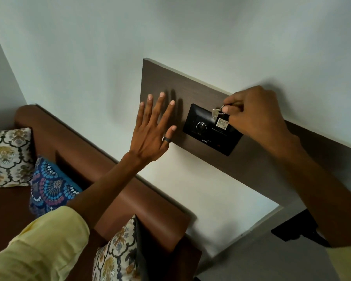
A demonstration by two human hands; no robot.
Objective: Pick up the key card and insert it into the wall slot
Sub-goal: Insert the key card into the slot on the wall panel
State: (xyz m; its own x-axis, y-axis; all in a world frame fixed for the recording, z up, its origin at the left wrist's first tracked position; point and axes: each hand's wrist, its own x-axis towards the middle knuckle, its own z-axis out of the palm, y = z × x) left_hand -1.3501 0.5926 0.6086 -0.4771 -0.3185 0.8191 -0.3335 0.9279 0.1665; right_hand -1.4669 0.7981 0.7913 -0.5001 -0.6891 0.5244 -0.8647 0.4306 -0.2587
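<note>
Key card point(223, 123): one, black, pinched in right hand point(253, 116) fingers against one black wall slot unit point(209, 134). Keys on ring: count unclear. Left hand point(152, 132): spread, empty. Cushions: three.

Two bare forearms, two bare hands. Left hand point(150, 136): dark matte band ring point(167, 140) on one finger. Loose pale yellow fabric sleeve point(39, 248) pushed above left wrist, at 7 o'clock. Right hand point(257, 114): no rings visible; pale yellow sliver at 4 o'clock edge.
</note>
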